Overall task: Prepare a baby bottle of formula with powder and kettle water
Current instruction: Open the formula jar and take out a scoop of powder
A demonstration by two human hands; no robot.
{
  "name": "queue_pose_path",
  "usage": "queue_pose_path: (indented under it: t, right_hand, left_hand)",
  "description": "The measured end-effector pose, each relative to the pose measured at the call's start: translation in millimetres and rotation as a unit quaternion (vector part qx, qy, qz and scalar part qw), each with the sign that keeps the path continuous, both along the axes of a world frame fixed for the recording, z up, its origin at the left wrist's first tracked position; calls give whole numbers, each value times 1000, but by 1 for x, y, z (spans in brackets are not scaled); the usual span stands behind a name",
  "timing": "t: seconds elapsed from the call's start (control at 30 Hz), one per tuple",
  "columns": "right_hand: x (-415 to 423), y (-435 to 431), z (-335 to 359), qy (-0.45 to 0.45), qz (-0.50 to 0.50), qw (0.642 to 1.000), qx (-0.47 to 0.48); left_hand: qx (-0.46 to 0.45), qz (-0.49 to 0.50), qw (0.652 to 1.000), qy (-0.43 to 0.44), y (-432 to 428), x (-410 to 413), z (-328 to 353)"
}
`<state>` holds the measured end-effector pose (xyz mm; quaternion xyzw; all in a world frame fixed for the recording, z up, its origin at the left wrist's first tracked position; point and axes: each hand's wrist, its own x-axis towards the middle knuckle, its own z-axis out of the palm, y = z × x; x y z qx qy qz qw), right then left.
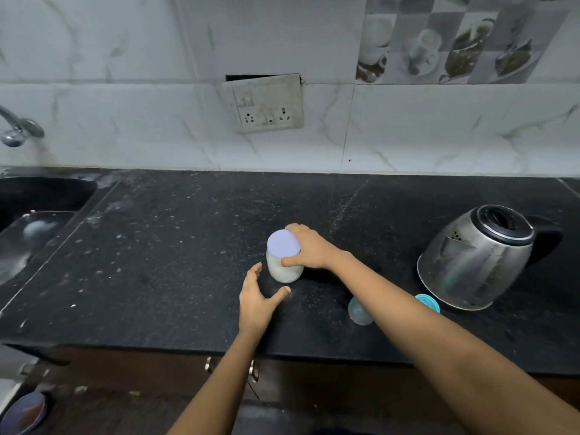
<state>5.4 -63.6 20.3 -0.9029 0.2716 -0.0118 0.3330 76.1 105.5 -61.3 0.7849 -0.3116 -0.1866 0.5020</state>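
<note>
While the powder jar (285,266) has its lavender lid (283,243) on, I'd call the task early: can't tell if any powder is dosed, and no pouring or mixing shows. Right hand (309,249) grips the jar at the lid rim. Left hand (255,301) is spread and holds nothing, just off the jar at its 7 o'clock. Jar stands upright mid-counter (157,246), translucent, white powder inside. Kettle (477,255) at the jar's 3 o'clock, untouched. Clear bluish bottle piece (359,312) and teal cap (428,302) at 4 o'clock, partly behind the forearm.
</note>
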Motion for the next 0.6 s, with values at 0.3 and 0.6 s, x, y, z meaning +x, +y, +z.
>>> queue_pose_path:
  t: [0.3, 0.6]
  right_hand:
    - [-40, 75, 6, 34, 46, 995, -81]
    - [-11, 110, -3, 125, -6, 945, -301]
  left_hand:
    - [-62, -61, 994, 67, 21, -11, 3]
    - [-63, -81, 992, 76, 20, -8, 8]
